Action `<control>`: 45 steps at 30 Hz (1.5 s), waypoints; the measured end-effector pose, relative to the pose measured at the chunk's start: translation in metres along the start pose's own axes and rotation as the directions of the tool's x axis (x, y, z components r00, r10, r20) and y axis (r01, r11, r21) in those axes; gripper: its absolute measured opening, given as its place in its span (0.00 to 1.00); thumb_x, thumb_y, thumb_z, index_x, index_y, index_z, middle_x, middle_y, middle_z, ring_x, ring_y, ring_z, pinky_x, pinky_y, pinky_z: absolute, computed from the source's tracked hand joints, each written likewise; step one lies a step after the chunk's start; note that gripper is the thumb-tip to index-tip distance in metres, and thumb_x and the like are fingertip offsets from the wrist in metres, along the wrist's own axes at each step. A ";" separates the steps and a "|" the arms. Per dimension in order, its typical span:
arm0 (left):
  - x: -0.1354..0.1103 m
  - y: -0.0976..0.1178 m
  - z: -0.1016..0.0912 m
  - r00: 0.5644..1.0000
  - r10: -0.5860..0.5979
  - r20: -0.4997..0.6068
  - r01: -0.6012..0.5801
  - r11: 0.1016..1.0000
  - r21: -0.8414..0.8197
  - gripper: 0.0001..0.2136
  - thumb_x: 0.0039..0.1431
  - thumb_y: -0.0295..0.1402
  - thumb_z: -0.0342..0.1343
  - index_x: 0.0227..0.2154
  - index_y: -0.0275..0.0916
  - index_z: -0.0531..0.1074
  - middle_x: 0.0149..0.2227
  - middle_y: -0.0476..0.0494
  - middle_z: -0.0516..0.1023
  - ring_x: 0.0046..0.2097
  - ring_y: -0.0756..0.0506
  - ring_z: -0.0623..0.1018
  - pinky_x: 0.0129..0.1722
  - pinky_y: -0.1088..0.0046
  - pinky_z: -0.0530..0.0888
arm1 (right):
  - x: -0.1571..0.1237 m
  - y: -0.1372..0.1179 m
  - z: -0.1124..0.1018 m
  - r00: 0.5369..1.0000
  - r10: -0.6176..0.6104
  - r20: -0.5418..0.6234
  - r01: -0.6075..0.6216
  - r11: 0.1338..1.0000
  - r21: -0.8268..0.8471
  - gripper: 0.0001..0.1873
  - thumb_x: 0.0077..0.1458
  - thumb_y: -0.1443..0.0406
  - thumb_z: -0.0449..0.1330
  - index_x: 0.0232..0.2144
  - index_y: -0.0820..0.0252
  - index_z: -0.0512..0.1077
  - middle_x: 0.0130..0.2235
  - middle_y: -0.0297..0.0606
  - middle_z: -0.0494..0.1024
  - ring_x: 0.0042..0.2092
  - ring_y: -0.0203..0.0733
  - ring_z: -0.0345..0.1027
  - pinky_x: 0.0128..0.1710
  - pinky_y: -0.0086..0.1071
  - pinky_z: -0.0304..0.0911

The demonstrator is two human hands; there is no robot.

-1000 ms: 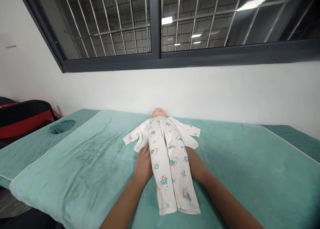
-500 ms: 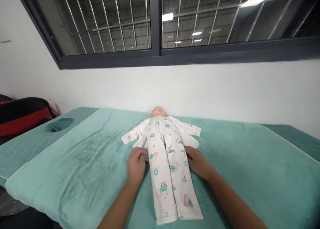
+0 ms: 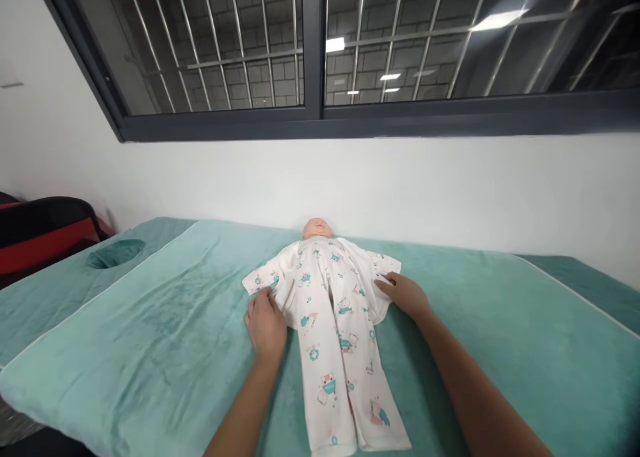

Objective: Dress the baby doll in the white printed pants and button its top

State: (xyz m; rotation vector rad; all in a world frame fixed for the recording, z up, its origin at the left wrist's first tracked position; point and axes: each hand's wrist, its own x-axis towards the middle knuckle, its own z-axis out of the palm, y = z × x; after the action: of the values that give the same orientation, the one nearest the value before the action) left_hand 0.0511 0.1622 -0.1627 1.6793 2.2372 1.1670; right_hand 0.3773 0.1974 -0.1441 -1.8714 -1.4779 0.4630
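A baby doll (image 3: 317, 229) lies on its back on a teal towel (image 3: 165, 324), head toward the wall. It wears a white printed sleepsuit (image 3: 335, 324) with long legs reaching toward me. My left hand (image 3: 266, 324) rests at the suit's left sleeve, fingers curled at the cloth edge. My right hand (image 3: 406, 296) lies flat by the right sleeve, fingers stretched out and touching the fabric.
The towel covers a teal massage bed with a face hole (image 3: 114, 254) at the left. A black and red chair (image 3: 45, 234) stands beyond the bed's left end. A white wall and a barred dark window (image 3: 320, 44) rise behind.
Both hands have moved up from the doll's hips toward the sleeves, spreading apart. The camera has tipped slightly.
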 end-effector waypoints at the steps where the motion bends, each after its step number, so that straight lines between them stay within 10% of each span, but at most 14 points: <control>1: 0.000 0.000 0.000 1.000 0.006 0.004 -0.006 1.000 0.010 0.16 0.65 0.30 0.39 0.49 0.35 0.68 0.48 0.34 0.75 0.54 0.36 0.71 0.51 0.54 0.65 | 0.001 -0.002 -0.002 1.000 -0.021 0.022 0.020 0.998 0.053 0.19 0.44 0.49 0.61 0.19 0.58 0.66 0.22 0.33 0.69 0.28 0.39 0.62 0.30 0.31 0.56; 7: -0.004 0.002 0.006 0.995 0.093 -0.023 -0.089 0.988 0.127 0.13 0.63 0.31 0.45 0.47 0.36 0.69 0.48 0.35 0.75 0.54 0.35 0.70 0.51 0.54 0.65 | 0.005 -0.048 -0.010 0.981 -0.190 0.040 0.154 0.884 0.442 0.25 0.57 0.44 0.46 0.35 0.59 0.67 0.36 0.40 0.77 0.36 0.43 0.70 0.35 0.35 0.65; 11: -0.003 0.001 0.009 0.993 0.106 -0.053 -0.099 0.988 0.121 0.15 0.65 0.34 0.42 0.47 0.35 0.69 0.48 0.34 0.75 0.54 0.35 0.70 0.51 0.53 0.65 | -0.001 -0.109 -0.011 0.932 -0.343 0.120 0.215 0.787 0.579 0.22 0.56 0.46 0.54 0.34 0.59 0.68 0.43 0.42 0.78 0.42 0.45 0.71 0.42 0.36 0.66; 16: -0.002 0.002 0.007 0.997 0.043 -0.067 -0.041 0.999 0.031 0.18 0.67 0.37 0.39 0.49 0.31 0.68 0.48 0.30 0.74 0.55 0.35 0.70 0.53 0.54 0.64 | -0.022 -0.135 -0.012 0.602 -0.592 0.536 0.240 0.774 0.586 0.15 0.55 0.53 0.61 0.27 0.58 0.72 0.50 0.40 0.76 0.54 0.48 0.67 0.55 0.41 0.60; 18: -0.003 0.002 0.006 0.997 0.030 -0.068 -0.028 0.999 0.023 0.18 0.66 0.35 0.39 0.48 0.31 0.69 0.48 0.29 0.74 0.55 0.35 0.70 0.53 0.54 0.65 | -0.022 -0.122 -0.009 0.651 -0.595 0.472 0.143 0.706 0.694 0.14 0.56 0.54 0.60 0.30 0.58 0.73 0.48 0.41 0.77 0.52 0.46 0.69 0.55 0.41 0.60; 21: -0.004 0.002 0.006 0.997 0.045 -0.063 -0.043 0.998 0.038 0.15 0.64 0.31 0.42 0.47 0.32 0.69 0.47 0.31 0.75 0.53 0.35 0.70 0.53 0.54 0.64 | -0.016 -0.098 -0.003 0.859 -0.467 0.209 0.065 0.504 0.861 0.14 0.57 0.53 0.58 0.32 0.57 0.72 0.44 0.40 0.77 0.44 0.42 0.70 0.45 0.36 0.65; 24: -0.004 0.002 0.008 0.996 0.062 -0.061 -0.060 0.998 0.035 0.14 0.63 0.31 0.44 0.46 0.33 0.69 0.46 0.33 0.76 0.51 0.36 0.72 0.53 0.53 0.64 | -0.013 -0.090 0.000 0.934 -0.337 0.121 0.127 0.628 0.768 0.17 0.59 0.52 0.56 0.26 0.59 0.68 0.31 0.36 0.73 0.32 0.36 0.64 0.32 0.30 0.60; 27: -0.004 0.003 0.007 0.997 0.054 -0.048 -0.053 0.998 0.023 0.15 0.63 0.34 0.44 0.46 0.33 0.70 0.44 0.33 0.77 0.49 0.36 0.73 0.53 0.52 0.64 | -0.021 -0.098 0.000 0.872 -0.387 0.301 0.239 0.872 0.427 0.23 0.58 0.51 0.55 0.19 0.60 0.64 0.21 0.31 0.65 0.25 0.33 0.56 0.27 0.29 0.52; 30: -0.005 0.006 0.004 0.999 0.052 -0.015 -0.052 0.999 -0.012 0.16 0.64 0.38 0.44 0.46 0.35 0.70 0.39 0.36 0.78 0.45 0.37 0.75 0.53 0.51 0.63 | -0.034 -0.108 -0.002 0.795 -0.423 0.435 0.355 0.906 0.232 0.25 0.55 0.51 0.58 0.16 0.60 0.60 0.19 0.30 0.62 0.23 0.31 0.51 0.23 0.28 0.46; 38: 0.002 0.008 -0.002 1.000 -0.008 -0.015 0.001 0.905 -0.424 0.14 0.62 0.40 0.47 0.45 0.39 0.69 0.43 0.40 0.76 0.43 0.42 0.75 0.43 0.63 0.71 | -0.044 -0.089 0.005 0.684 -0.344 0.643 0.061 0.906 0.420 0.24 0.56 0.48 0.56 0.19 0.59 0.64 0.16 0.32 0.72 0.16 0.31 0.58 0.18 0.25 0.54; 45: 0.017 0.080 -0.030 0.969 0.191 -0.159 -0.249 0.754 -0.608 0.07 0.63 0.36 0.50 0.40 0.41 0.70 0.35 0.47 0.74 0.35 0.49 0.73 0.36 0.73 0.71 | -0.038 -0.078 0.014 0.690 -0.345 0.637 -0.065 0.846 0.529 0.24 0.57 0.47 0.56 0.21 0.59 0.62 0.15 0.32 0.73 0.12 0.28 0.53 0.13 0.23 0.47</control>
State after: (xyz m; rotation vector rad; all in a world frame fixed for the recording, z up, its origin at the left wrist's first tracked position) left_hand 0.0912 0.1692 -0.0860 1.6281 1.4297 1.8136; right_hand 0.3028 0.1743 -0.1041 -1.1412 -1.7212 1.4908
